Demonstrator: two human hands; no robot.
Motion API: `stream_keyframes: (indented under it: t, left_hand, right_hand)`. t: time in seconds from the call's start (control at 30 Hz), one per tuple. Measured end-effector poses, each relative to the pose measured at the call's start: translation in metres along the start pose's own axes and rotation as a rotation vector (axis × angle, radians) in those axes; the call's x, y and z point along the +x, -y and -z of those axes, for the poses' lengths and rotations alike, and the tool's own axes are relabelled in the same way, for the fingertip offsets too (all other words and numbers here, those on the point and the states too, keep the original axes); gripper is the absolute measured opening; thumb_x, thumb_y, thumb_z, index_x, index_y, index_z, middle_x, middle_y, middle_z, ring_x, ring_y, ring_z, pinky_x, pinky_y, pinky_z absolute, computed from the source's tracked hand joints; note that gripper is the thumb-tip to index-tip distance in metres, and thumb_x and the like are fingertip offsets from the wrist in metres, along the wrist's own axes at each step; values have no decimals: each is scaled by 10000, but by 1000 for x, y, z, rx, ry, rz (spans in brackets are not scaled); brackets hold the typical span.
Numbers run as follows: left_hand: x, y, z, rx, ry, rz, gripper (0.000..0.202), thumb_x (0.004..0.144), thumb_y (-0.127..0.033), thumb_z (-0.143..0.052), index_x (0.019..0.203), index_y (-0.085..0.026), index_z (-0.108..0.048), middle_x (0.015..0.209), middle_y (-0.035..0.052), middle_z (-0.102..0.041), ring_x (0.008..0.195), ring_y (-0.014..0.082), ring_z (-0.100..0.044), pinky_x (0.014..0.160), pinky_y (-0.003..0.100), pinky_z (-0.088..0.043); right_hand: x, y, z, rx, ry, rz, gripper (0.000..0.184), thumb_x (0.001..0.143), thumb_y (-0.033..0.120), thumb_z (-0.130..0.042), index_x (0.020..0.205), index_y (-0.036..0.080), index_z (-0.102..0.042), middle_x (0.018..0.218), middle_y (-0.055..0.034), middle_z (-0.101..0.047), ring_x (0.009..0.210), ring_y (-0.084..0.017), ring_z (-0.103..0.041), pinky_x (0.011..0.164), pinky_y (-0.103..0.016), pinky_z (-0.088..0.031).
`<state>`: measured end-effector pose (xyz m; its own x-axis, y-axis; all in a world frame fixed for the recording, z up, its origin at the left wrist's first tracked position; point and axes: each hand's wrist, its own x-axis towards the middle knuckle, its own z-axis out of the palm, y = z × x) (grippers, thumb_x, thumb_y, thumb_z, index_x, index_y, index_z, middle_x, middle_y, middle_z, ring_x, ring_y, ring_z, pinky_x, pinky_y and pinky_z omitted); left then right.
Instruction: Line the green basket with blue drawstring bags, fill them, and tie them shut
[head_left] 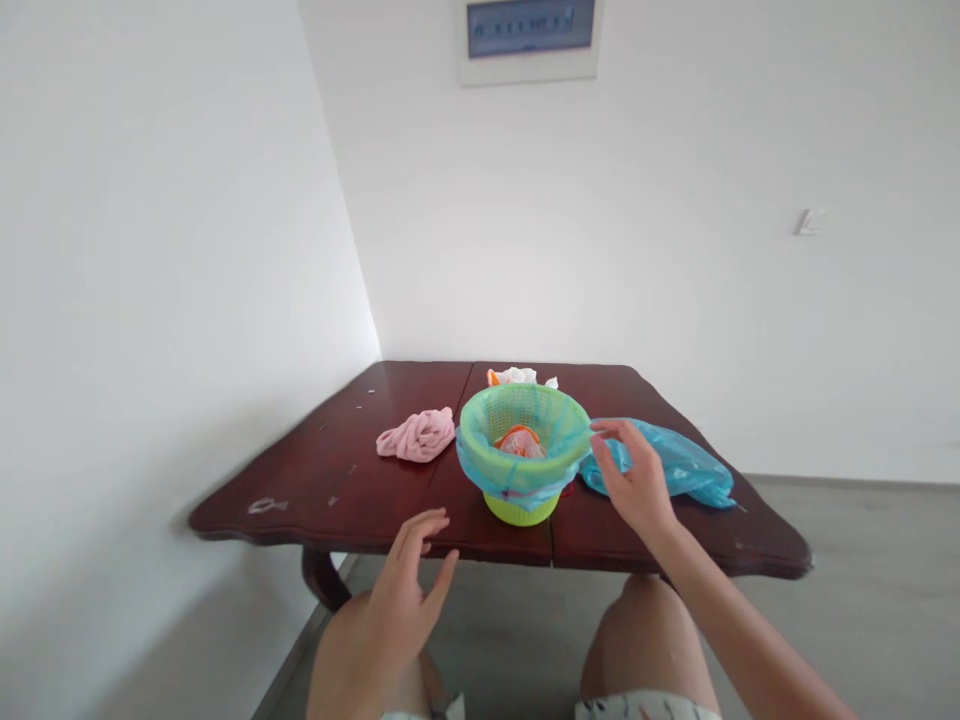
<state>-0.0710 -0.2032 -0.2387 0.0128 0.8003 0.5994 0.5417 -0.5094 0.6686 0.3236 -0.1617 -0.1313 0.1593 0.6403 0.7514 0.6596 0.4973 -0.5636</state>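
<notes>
A lime-green plastic basket (523,508) stands in the middle of the dark red wooden table (315,480). A light blue plastic liner (501,478) is folded over its rim, and an orange-and-clear item (519,443) lies inside. My right hand (630,475) is beside the basket, its fingers spread over a crumpled blue plastic bag (675,462). It does not clearly grip the bag. My left hand (401,590) hovers at the table's front edge, fingers apart and holding nothing. A pink cloth (418,436) lies left of the basket.
White and orange wrapping (516,377) lies behind the basket near the far table edge. The table stands against white walls, with a grey floor around it. A wall panel (529,28) and a small switch (810,222) are high up. My knees show below the table.
</notes>
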Motion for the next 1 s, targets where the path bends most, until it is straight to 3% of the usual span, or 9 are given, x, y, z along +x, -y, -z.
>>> stream_keyframes:
  t: [0.1,0.17,0.33,0.47,0.57,0.7,0.77,0.9,1.0]
  left_hand:
    - [33,4,-27,107,-8,-205,526,1162,-316,-731,1673,-309,-605,1690,171,-657,1531,368,-717,1097,527,-759]
    - [52,8,-47,200,-56,-308,591,1165,-247,-735,1725,-278,-547,1725,210,-598,1593,377,-657,1181,568,-714]
    - [84,9,-74,349,-221,-613,382,1116,-115,-794,1450,-297,-753,1479,157,-703,1329,324,-740,1093,488,-669]
    - [93,-13,-75,303,-182,-753,258,1111,-99,-763,1292,-279,-800,1329,115,-772,1205,297,-745,1098,478,-582]
    - [94,-40,-74,231,-94,-792,226,1110,-122,-714,1282,-252,-780,1295,108,-806,1177,297,-748,1106,486,-540]
    - [98,-72,-72,153,-32,-769,148,1118,-182,-692,1231,-256,-752,1234,88,-819,1146,292,-749,1085,480,-516]
    - [107,-79,-66,109,18,-736,104,1138,-196,-662,1208,-251,-716,1189,77,-823,1118,288,-746,1062,475,-515]
    - [133,-75,-50,104,70,-684,53,1206,-271,-652,1174,-244,-684,1048,47,-803,1000,271,-722,962,442,-517]
    - [156,-60,-39,105,124,-618,258,1222,-434,-699,1046,-246,-698,939,21,-772,909,253,-705,912,420,-500]
  right_hand:
    - [-35,-15,1,-60,-102,74,135,1174,369,-721,1265,270,-706,1159,-97,-784,1066,-308,-795,952,-481,-660]
    - [-57,-21,-3,-118,-82,218,159,1143,273,-761,1288,272,-697,1199,-108,-776,1115,-312,-783,993,-493,-656]
    - [-80,-20,-22,-288,133,465,356,1152,169,-755,1489,260,-685,1399,-127,-834,1249,-320,-791,1067,-511,-618]
    - [-72,-15,-33,-299,212,507,412,1200,218,-721,1602,243,-637,1451,-109,-857,1277,-294,-805,1061,-485,-581]
    - [-67,-10,-42,-327,219,493,351,1192,300,-760,1529,236,-686,1346,-94,-868,1137,-298,-782,978,-467,-536]
    - [-65,-2,-52,-338,218,470,86,1187,331,-753,1219,252,-765,1116,-62,-806,995,-283,-681,903,-437,-449]
    - [-61,2,-49,-312,211,453,160,1193,298,-714,1041,248,-715,1017,-53,-761,954,-274,-641,881,-429,-416]
    - [-41,0,-20,-283,170,410,265,1205,295,-679,952,249,-614,890,-30,-692,881,-259,-583,852,-418,-372]
    - [-18,-9,7,-261,195,386,327,1241,332,-639,929,249,-586,853,-11,-654,837,-237,-554,847,-402,-361]
